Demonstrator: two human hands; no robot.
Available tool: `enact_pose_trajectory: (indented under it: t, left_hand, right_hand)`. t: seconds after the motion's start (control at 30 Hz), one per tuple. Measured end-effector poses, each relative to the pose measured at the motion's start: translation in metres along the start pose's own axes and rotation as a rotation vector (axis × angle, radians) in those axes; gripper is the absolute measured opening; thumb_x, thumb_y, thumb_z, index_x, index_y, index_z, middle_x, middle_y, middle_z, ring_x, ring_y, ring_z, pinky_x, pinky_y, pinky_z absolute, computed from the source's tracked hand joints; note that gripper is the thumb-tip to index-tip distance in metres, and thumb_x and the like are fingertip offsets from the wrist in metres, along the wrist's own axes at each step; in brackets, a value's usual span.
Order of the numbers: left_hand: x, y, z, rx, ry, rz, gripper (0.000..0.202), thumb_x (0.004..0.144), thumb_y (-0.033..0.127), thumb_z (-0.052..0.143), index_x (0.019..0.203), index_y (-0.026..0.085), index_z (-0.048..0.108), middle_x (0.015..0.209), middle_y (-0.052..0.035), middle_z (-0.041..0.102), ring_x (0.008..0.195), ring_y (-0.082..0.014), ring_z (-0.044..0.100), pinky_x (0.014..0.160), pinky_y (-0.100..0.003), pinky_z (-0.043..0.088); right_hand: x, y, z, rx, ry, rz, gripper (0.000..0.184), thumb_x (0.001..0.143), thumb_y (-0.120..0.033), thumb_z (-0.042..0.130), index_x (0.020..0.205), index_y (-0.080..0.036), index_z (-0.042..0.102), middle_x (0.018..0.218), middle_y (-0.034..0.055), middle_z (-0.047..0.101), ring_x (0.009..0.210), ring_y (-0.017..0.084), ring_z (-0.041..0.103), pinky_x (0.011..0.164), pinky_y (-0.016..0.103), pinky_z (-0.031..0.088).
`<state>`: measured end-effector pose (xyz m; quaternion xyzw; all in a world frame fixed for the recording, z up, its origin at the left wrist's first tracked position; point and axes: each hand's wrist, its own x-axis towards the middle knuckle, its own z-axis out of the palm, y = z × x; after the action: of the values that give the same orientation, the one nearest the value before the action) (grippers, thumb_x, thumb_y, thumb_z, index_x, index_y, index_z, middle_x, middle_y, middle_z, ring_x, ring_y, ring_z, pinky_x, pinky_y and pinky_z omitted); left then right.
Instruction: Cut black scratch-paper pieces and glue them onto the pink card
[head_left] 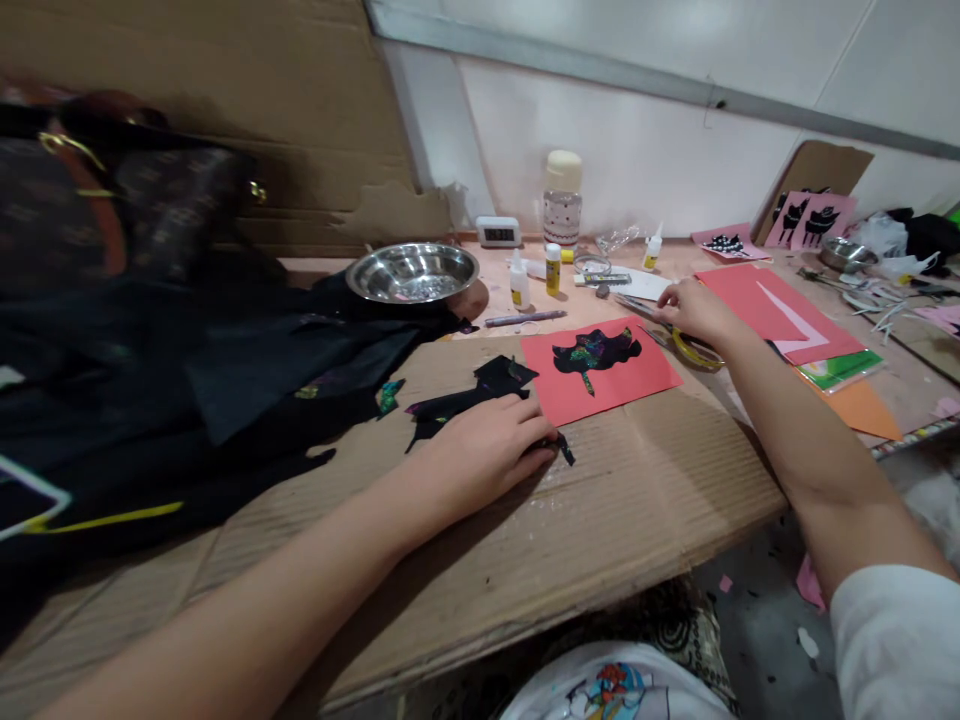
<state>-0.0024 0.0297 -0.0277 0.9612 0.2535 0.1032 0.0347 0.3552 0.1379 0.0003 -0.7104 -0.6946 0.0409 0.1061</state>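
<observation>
My left hand (pixel 495 440) rests on the cardboard with its fingers together, closed on a small black fabric scrap (pixel 567 450) that pokes out past the fingertips. More black scraps (pixel 457 400) lie just beyond that hand. Beside them, a red card (pixel 622 390) carries a black cut-out shape (pixel 596 350) with shiny coloured patches. My right hand (pixel 697 312) is closed over scissors (pixel 697 350) with yellow handles at the card's far right. Their blades point away to the left, and its fingers partly cover them.
Dark cloth (pixel 247 370) covers the left side. A steel bowl (pixel 412 273) stands behind it. Glue bottles (pixel 519 282), a glue stick (pixel 553 270), a pen (pixel 525 318), a clock (pixel 499 232) and a jar (pixel 562 200) line the back. Red paper sheets (pixel 750 310) lie right.
</observation>
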Motion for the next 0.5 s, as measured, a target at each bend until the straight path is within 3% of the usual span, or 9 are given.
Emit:
enact_pose_trajectory:
  t: [0.1, 0.17, 0.3, 0.5]
  left_hand:
    - [0.001, 0.0, 0.0, -0.006, -0.014, -0.007, 0.016, 0.101, 0.026, 0.06, 0.104, 0.019, 0.073, 0.102, -0.0067, 0.073, 0.09, -0.0222, 0.066, 0.079, -0.034, 0.052]
    - [0.001, 0.001, -0.001, -0.013, -0.021, -0.009, 0.017, 0.101, 0.027, 0.058, 0.104, 0.018, 0.073, 0.105, -0.0073, 0.073, 0.091, -0.0226, 0.067, 0.081, -0.035, 0.052]
    - [0.002, 0.001, -0.001, -0.053, -0.042, -0.031, 0.02, 0.102, 0.027, 0.056, 0.104, 0.017, 0.073, 0.107, -0.0082, 0.072, 0.098, -0.0239, 0.066, 0.087, -0.037, 0.053]
    - [0.0, 0.0, -0.001, -0.153, -0.04, -0.06, 0.018, 0.1, 0.024, 0.055, 0.107, 0.018, 0.071, 0.121, -0.0099, 0.068, 0.111, -0.0241, 0.063, 0.094, -0.036, 0.053]
  right_hand:
    - [-0.009, -0.004, -0.008, -0.012, -0.146, -0.015, 0.014, 0.081, -0.032, 0.08, 0.087, -0.021, 0.076, 0.086, 0.0068, 0.077, 0.078, 0.023, 0.067, 0.067, 0.034, 0.045]
    - [-0.014, -0.007, -0.004, -0.018, -0.17, -0.021, 0.005, 0.081, -0.025, 0.076, 0.081, -0.021, 0.073, 0.081, 0.0053, 0.076, 0.076, 0.022, 0.065, 0.067, 0.033, 0.044]
    - [-0.021, -0.007, 0.006, -0.009, -0.111, -0.03, 0.008, 0.086, -0.023, 0.067, 0.079, -0.021, 0.068, 0.082, 0.0057, 0.075, 0.075, 0.021, 0.063, 0.065, 0.033, 0.042]
    - [-0.022, -0.002, 0.005, 0.001, -0.011, -0.037, 0.003, 0.084, -0.025, 0.066, 0.084, -0.021, 0.066, 0.083, 0.0064, 0.072, 0.078, 0.023, 0.063, 0.066, 0.035, 0.042]
